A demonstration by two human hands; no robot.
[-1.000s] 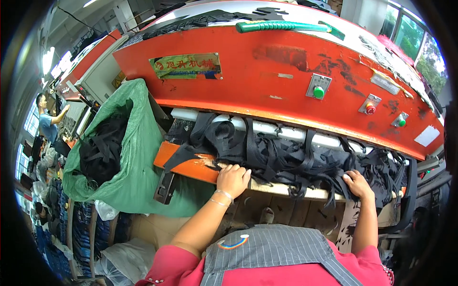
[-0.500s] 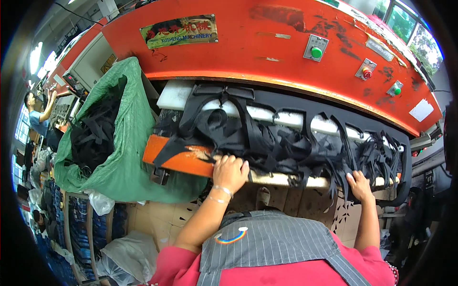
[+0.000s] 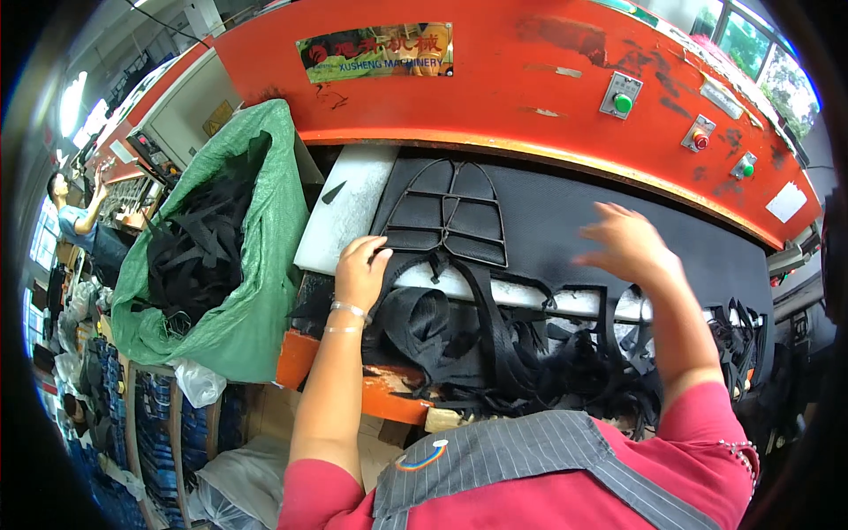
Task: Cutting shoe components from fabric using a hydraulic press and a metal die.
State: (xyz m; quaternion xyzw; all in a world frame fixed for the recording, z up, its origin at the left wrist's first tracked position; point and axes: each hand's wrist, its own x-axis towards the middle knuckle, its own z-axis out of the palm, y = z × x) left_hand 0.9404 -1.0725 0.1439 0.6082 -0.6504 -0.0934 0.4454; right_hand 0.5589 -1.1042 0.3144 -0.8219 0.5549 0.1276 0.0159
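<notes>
A black metal cutting die (image 3: 449, 212), a curved frame with cross bars, lies flat on a black sheet (image 3: 565, 212) in front of the red machine. My left hand (image 3: 359, 272) is at the die's near left corner, thumb and forefinger closed about its edge. My right hand (image 3: 625, 243) hovers over the sheet to the right of the die, somewhat blurred, fingers stretched out and holding nothing. Cut black strips (image 3: 495, 336), with die-shaped gaps between them, hang along the sheet's near edge. Under them shows a white board (image 3: 340, 212).
A green woven sack (image 3: 274, 230) full of black scraps stands at the left. The red machine (image 3: 512, 106) spans the back, with green buttons (image 3: 623, 103) and a red button (image 3: 700, 141). Another person (image 3: 75, 212) is at the far left. An orange ledge (image 3: 384, 397) runs in front of me.
Both hands have left the near edge and reached farther in, the left to the die, the right over the sheet. The die now shows fully; the view has shifted and my body leans closer.
</notes>
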